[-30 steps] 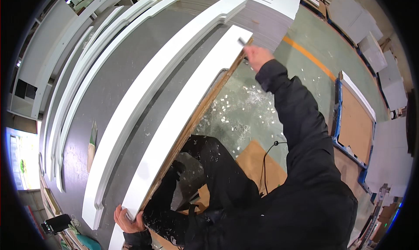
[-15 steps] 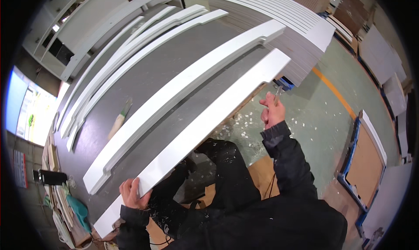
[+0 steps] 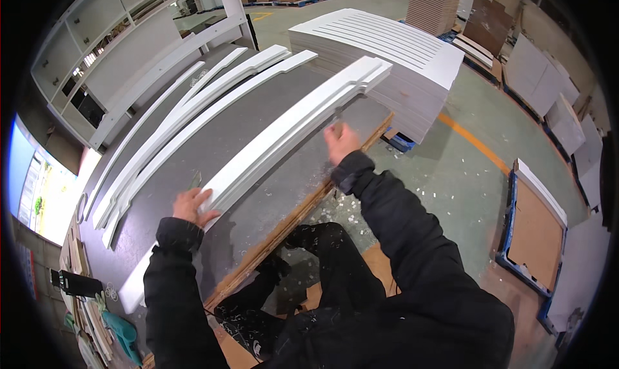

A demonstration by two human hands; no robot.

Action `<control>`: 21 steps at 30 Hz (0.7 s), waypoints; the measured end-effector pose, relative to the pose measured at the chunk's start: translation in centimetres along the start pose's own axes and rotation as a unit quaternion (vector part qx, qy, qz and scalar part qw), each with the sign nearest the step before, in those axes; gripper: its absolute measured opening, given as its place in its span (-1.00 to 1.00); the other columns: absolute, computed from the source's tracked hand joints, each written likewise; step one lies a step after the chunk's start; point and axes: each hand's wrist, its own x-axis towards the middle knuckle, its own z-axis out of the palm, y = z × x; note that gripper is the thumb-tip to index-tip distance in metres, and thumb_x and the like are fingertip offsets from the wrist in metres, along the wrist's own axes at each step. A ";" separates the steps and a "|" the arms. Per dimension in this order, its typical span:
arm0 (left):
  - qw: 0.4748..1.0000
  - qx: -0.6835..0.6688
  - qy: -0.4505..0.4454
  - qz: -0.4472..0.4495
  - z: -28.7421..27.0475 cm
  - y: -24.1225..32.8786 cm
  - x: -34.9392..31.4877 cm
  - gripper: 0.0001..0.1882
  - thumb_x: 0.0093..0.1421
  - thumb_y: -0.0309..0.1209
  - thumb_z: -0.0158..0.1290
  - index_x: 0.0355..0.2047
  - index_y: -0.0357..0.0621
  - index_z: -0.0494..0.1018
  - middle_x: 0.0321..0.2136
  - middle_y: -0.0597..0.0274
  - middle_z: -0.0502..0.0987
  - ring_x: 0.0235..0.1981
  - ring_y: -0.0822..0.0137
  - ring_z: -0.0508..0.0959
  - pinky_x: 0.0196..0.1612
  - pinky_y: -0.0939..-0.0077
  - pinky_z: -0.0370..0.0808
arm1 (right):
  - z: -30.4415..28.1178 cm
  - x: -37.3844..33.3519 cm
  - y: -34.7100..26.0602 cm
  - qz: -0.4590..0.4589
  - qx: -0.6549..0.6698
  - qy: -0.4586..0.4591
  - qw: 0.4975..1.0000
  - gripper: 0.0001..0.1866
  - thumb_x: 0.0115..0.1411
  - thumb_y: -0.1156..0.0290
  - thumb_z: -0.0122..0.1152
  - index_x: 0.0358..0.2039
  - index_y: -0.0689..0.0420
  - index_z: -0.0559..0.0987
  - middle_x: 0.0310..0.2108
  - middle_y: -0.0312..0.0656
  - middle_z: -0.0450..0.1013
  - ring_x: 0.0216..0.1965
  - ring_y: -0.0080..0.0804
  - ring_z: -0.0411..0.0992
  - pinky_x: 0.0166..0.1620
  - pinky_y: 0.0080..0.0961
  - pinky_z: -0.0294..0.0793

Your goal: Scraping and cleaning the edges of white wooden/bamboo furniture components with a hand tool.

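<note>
Two or more long white shaped boards (image 3: pixel 277 135) lie close together across the dark table, stepped at their far end. My left hand (image 3: pixel 191 206) grips them over the near edge, fingers closed around it. My right hand (image 3: pixel 342 143) is near their far end, closed on a small thin tool (image 3: pixel 337 114) whose blurred tip points away from me. The exact kind of tool cannot be made out. A blade (image 3: pixel 195 180) shows just beyond my left hand; that hand covers the rest of it.
More white boards (image 3: pixel 193 108) lie along the table's far side. Chipped brown wood edges the near side of the table (image 3: pixel 271 237). A tall stack of grooved white panels (image 3: pixel 387 53) stands beyond, and white scraps litter the green floor (image 3: pixel 438 182). A black device (image 3: pixel 77 283) lies at left.
The near board has moved away from me, up against the other one. My left hand has shifted farther in, and my right hand has swung left over the table with its tool.
</note>
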 end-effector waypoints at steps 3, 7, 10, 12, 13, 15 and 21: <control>0.998 -0.052 -0.030 -0.032 2.3 0.0 1.1 -0.44 0.06 -0.12 0.30 0.04 -0.06 0.52 0.10 -0.13 0.44 0.09 -0.14 0.41 0.16 0.08 0.34 | 2.4 -2.4 2.0 -0.012 -0.033 -0.010 0.999 -0.68 0.26 0.16 0.14 -0.21 0.18 0.48 -0.39 0.16 0.53 -0.32 0.23 0.50 -0.22 -0.02 0.47; 0.996 -0.077 -0.040 -0.007 3.4 -0.7 1.1 -0.45 0.05 -0.15 0.32 0.03 -0.07 0.52 0.09 -0.11 0.44 0.08 -0.13 0.42 0.14 0.11 0.36 | 2.1 -3.9 0.4 0.056 -0.119 -0.064 0.989 -0.70 0.27 0.12 0.09 -0.17 0.09 0.48 -0.41 0.15 0.53 -0.31 0.24 0.50 -0.22 0.02 0.46; 0.997 -0.075 -0.020 0.011 4.3 -0.9 2.0 -0.45 0.03 -0.18 0.33 0.02 -0.08 0.52 0.07 -0.09 0.46 0.06 -0.12 0.43 0.12 0.13 0.39 | 2.0 -3.8 0.2 0.054 -0.120 -0.052 0.990 -0.69 0.28 0.10 0.06 -0.16 0.07 0.48 -0.42 0.15 0.53 -0.31 0.25 0.50 -0.21 0.02 0.46; 0.995 -0.097 -0.031 0.006 4.2 -0.2 3.1 -0.44 0.00 -0.21 0.35 0.02 -0.08 0.52 0.07 -0.08 0.46 0.05 -0.12 0.43 0.11 0.14 0.40 | 2.8 -4.1 0.4 0.052 -0.111 -0.065 0.990 -0.68 0.28 0.09 0.06 -0.17 0.08 0.48 -0.42 0.15 0.53 -0.31 0.27 0.49 -0.20 0.03 0.46; 0.994 -0.104 -0.041 -0.009 3.9 0.3 3.7 -0.44 -0.01 -0.22 0.36 0.01 -0.07 0.52 0.08 -0.09 0.44 0.05 -0.12 0.43 0.11 0.13 0.40 | 3.4 -4.0 0.7 0.047 -0.101 -0.055 0.992 -0.67 0.28 0.08 0.05 -0.17 0.09 0.48 -0.42 0.17 0.53 -0.30 0.28 0.49 -0.21 0.05 0.46; 0.993 -0.112 -0.049 -0.007 3.0 0.7 3.8 -0.44 -0.03 -0.23 0.37 0.00 -0.07 0.51 0.10 -0.10 0.42 0.08 -0.12 0.41 0.12 0.12 0.39 | 5.0 -4.2 0.8 0.050 -0.126 -0.065 0.989 -0.65 0.29 0.06 0.03 -0.18 0.10 0.48 -0.41 0.19 0.52 -0.29 0.31 0.48 -0.23 0.10 0.45; 0.960 -0.102 -0.260 -0.003 0.4 2.1 8.2 -0.31 0.11 0.09 0.21 0.14 -0.07 0.42 0.15 -0.16 0.36 0.16 -0.19 0.36 0.19 0.07 0.33 | 1.9 -3.3 4.4 0.014 -0.168 -0.010 0.986 -0.61 0.30 0.02 0.04 -0.15 0.10 0.51 -0.36 0.13 0.53 -0.29 0.23 0.51 -0.27 0.04 0.45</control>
